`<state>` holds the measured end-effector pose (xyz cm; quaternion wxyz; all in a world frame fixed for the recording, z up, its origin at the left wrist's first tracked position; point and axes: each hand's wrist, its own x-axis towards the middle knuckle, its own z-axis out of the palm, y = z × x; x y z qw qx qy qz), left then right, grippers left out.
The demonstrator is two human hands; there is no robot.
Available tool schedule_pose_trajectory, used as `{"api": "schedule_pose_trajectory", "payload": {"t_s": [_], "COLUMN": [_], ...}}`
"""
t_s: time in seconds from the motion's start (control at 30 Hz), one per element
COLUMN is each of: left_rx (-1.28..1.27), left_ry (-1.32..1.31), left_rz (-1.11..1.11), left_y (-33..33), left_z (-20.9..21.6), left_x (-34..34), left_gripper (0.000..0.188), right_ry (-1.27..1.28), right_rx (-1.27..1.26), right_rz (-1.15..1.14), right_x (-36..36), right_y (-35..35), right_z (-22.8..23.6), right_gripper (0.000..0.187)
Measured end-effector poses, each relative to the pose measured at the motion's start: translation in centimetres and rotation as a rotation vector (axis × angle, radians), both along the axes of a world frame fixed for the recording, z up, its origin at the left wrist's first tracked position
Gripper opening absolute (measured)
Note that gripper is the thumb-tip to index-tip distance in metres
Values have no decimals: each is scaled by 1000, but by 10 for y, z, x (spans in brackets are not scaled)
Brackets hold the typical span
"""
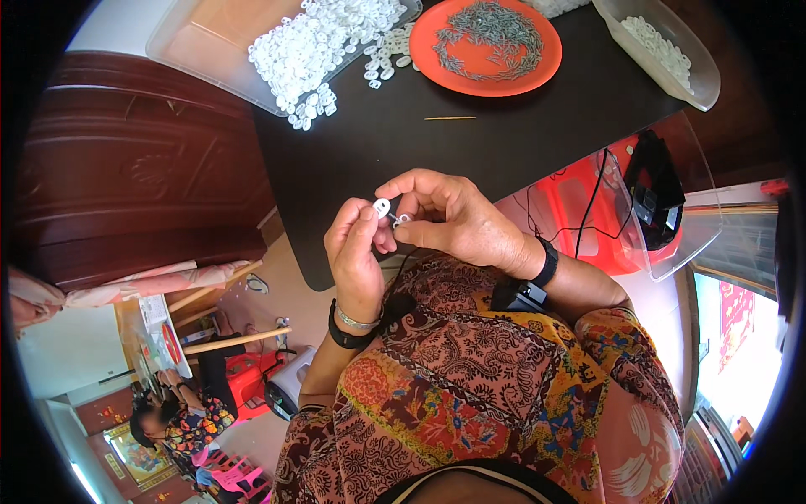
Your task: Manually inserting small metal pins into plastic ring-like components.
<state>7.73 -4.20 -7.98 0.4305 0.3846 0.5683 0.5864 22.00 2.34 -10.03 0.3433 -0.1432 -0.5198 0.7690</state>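
Note:
Above the near edge of the black table (pixel 353 168), my two hands meet over small white plastic parts. Between thumb and fingertips, my left hand (pixel 356 256) pinches a white oval piece (pixel 382 207) with a hole in it. A small white ring-shaped piece (pixel 403 220) sits in the closed thumb and fingers of my right hand (pixel 470 223). A thin dark bit shows between the two parts, too small to make out. Past my hands, a thin yellowish stick (pixel 450 118) lies on the tabletop.
An orange plate (pixel 550 50) of grey screw-like pieces (pixel 491 25) stands at the far side. White oval parts (pixel 315 46) spill from a clear bin (pixel 206 38) at left; a translucent scoop-shaped tray (pixel 708 88) holds more. Below right, cables hang near a red crate (pixel 579 218). Another person (pixel 180 412) sits lower left.

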Motion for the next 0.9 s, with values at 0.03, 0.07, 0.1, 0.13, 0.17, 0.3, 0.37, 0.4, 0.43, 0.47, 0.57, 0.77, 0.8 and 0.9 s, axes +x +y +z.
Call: {"api": "schedule_pose_trajectory", "payload": {"t_s": [0.03, 0.07, 0.1, 0.13, 0.17, 0.3, 0.37, 0.4, 0.43, 0.47, 0.57, 0.77, 0.8, 0.9], "left_rx": [0, 0, 0, 0, 1, 2, 9, 5, 1, 0, 7, -19, -21, -24], "left_ry": [-12, -13, -2, 9, 9, 50, 82, 84, 85, 85, 122, 99, 92, 90], "left_rz": [-3, -3, -5, -7, -6, -39, -61, -57, -54, -54, -65, -54, -58, -60], "left_y": [0, 0, 0, 0, -1, -2, -3, -3, -3, -3, -3, -4, -3, -3], "left_z": [0, 0, 0, 0, 0, -2, -2, -1, -1, -1, -2, -2, -2, -3], "left_x": [0, 0, 0, 1, 0, -3, -4, -4, -4, -5, -5, -6, -6, -8], "left_gripper": [21, 21, 21, 21, 21, 21, 22, 22, 22, 22, 22, 22, 22, 22], "right_ry": [2, 2, -3, -7, -7, -21, -25, -25, -27, -27, -35, -5, -4, -15], "right_rx": [-2, -3, 3, 9, 9, 23, 33, 27, 20, 20, 54, -2, 4, 4], "right_rz": [3, 4, 0, -3, -3, -1, -7, -1, 4, 3, -27, 15, 16, 16], "right_x": [0, 0, -1, -1, -1, -1, -2, -1, -1, -1, -2, -2, -2, -3], "right_y": [0, 0, 0, 0, 0, 0, 0, 0, 0, 0, 0, 0, 0, 0], "right_z": [0, 0, -1, -1, -1, -2, -2, -1, -1, -1, -2, -1, -2, -2], "right_gripper": [36, 36, 36, 36, 36, 36, 36, 36, 36, 36, 33, 36, 35, 35]}}
